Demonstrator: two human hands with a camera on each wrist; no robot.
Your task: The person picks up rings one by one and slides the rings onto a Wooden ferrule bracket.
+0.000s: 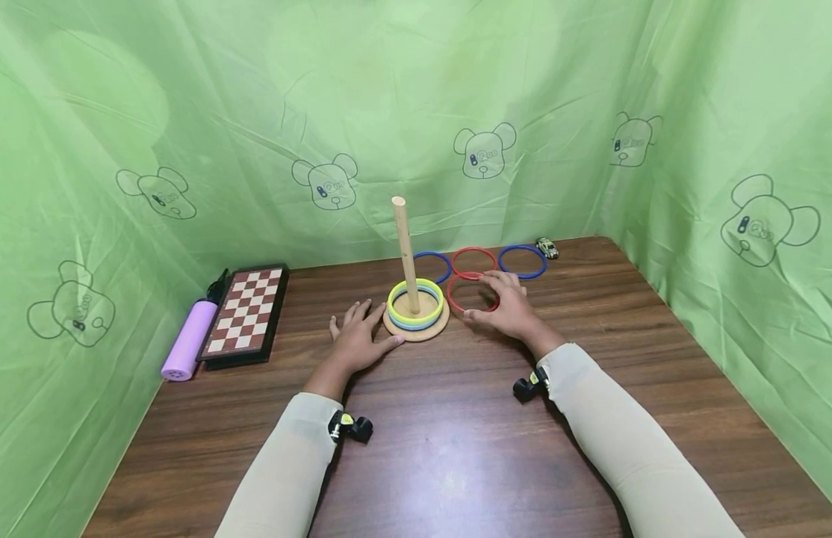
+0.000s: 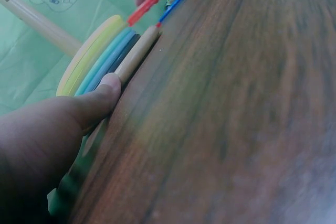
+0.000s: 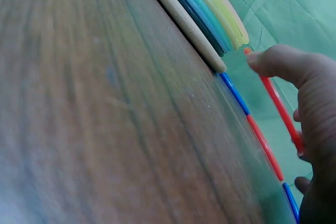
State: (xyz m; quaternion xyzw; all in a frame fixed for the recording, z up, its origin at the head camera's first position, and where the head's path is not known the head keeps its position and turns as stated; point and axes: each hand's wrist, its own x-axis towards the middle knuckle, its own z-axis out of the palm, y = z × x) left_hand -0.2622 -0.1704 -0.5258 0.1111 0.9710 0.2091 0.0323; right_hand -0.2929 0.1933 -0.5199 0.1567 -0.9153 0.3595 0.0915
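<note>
A wooden ring-toss stand has an upright peg (image 1: 405, 254) on a round base (image 1: 426, 334). Around the peg lie stacked rings, with a yellow ring (image 1: 393, 312) on top and blue rings (image 2: 107, 59) under it. My left hand (image 1: 357, 340) is at the base's left side, fingers spread over the table and thumb touching the base's edge. To the right of the stand, my right hand (image 1: 513, 308) holds a red ring (image 3: 281, 108) between thumb and fingers. That ring is tilted and raised off the table, close to the stack.
Behind the stand lie a blue ring (image 1: 446, 266), another red ring (image 1: 474, 249) and a second blue ring (image 1: 544, 263). A toy car (image 1: 547, 248) sits at the back edge. Left stand a checkered board (image 1: 244, 310) and a purple cylinder (image 1: 190, 340). Green curtains (image 1: 416, 97) enclose the table.
</note>
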